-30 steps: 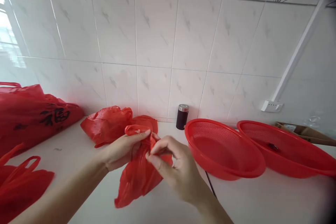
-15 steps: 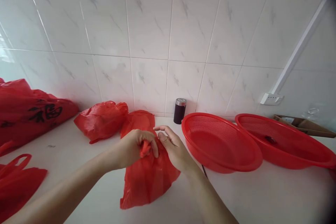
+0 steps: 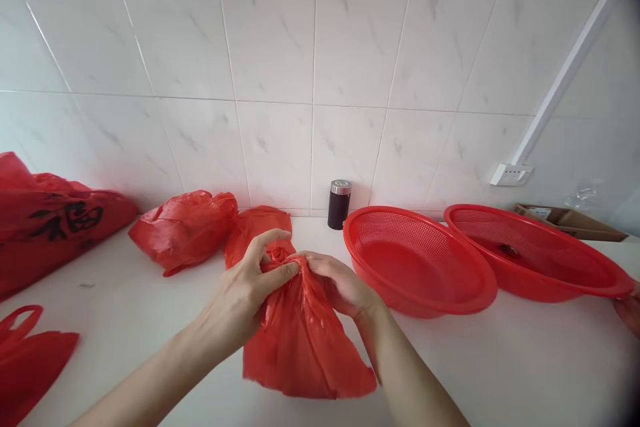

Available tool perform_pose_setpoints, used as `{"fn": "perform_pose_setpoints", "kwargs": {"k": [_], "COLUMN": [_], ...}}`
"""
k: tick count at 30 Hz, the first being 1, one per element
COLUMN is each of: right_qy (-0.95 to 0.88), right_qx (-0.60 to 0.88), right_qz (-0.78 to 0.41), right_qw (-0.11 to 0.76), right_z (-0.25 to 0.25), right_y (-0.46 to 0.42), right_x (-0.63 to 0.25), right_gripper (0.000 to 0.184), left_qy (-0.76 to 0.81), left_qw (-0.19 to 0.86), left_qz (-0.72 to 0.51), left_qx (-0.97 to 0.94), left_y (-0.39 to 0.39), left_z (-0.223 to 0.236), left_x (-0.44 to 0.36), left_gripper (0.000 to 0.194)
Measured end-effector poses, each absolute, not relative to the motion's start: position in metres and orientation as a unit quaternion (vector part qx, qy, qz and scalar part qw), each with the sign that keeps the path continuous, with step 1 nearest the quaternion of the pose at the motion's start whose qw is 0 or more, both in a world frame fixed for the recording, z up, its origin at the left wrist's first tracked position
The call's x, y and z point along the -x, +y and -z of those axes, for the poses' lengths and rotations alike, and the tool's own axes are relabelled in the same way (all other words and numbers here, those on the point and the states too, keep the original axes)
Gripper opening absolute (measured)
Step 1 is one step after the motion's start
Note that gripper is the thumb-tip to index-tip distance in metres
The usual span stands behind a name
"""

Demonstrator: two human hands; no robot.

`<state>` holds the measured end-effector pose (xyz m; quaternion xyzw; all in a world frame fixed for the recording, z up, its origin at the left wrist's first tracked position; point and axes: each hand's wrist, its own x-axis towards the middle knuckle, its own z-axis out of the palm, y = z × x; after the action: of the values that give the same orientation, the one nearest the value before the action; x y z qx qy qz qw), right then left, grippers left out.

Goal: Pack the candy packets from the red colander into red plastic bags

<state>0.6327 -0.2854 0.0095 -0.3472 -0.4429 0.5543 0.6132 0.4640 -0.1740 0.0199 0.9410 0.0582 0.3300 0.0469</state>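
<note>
A red plastic bag (image 3: 305, 353) sits in front of me on the white table, its upper part bunched and creased. My left hand (image 3: 250, 287) grips the gathered plastic from the left, thumb pressed on the bunch and index finger arched over it. From the right, my right hand (image 3: 340, 280) is closed on the same gathered part, with its fingertips meeting my left thumb. Whatever the bag contains is hidden. Just behind it lies another stretch of red plastic (image 3: 257, 220); I cannot tell whether the two are joined.
A full red bag (image 3: 180, 230), a large red bag with black lettering (image 3: 65, 227) and a handled bag (image 3: 35, 367) lie left. A dark jar (image 3: 339, 207) stands by the wall. Right are two red baskets (image 3: 420, 307) (image 3: 545, 290), a cardboard tray (image 3: 575, 223) and another person's hand (image 3: 629, 310).
My left hand has shifted from a fist around the twisted plastic to a thumb-and-finger grip. My right hand has closed in on the bunch. The bag's lower part has swung right.
</note>
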Motion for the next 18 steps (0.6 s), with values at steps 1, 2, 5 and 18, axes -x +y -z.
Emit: {"fn": "perform_pose_setpoints", "kwargs": {"k": [1, 2, 5, 18], "right_qy": [-0.434, -0.427, -0.417, -0.522], "right_qx": [0.343, 0.337, 0.32, 0.391], "right_qz": [-0.559, -0.564, -0.583, -0.514], "right_qw": [0.618, 0.621, 0.619, 0.557], "right_z": [-0.007, -0.004, -0.001, -0.001], "right_y": [-0.283, -0.281, -0.278, -0.275], "right_x": [-0.633, -0.633, -0.63, -0.622], "right_gripper": [0.023, 0.021, 0.021, 0.022], "left_qy": [0.058, 0.057, 0.061, 0.042], "left_qw": [0.062, 0.077, 0.11, 0.126], "left_qz": [-0.326, -0.324, -0.321, -0.241], "left_qx": [-0.941, -0.941, -0.939, -0.962], "left_y": [-0.174, -0.174, -0.176, -0.172], "left_z": [-0.02, -0.021, -0.025, -0.03], "left_x": [-0.463, -0.463, -0.461, -0.462], "left_gripper": [0.042, 0.039, 0.036, 0.037]}}
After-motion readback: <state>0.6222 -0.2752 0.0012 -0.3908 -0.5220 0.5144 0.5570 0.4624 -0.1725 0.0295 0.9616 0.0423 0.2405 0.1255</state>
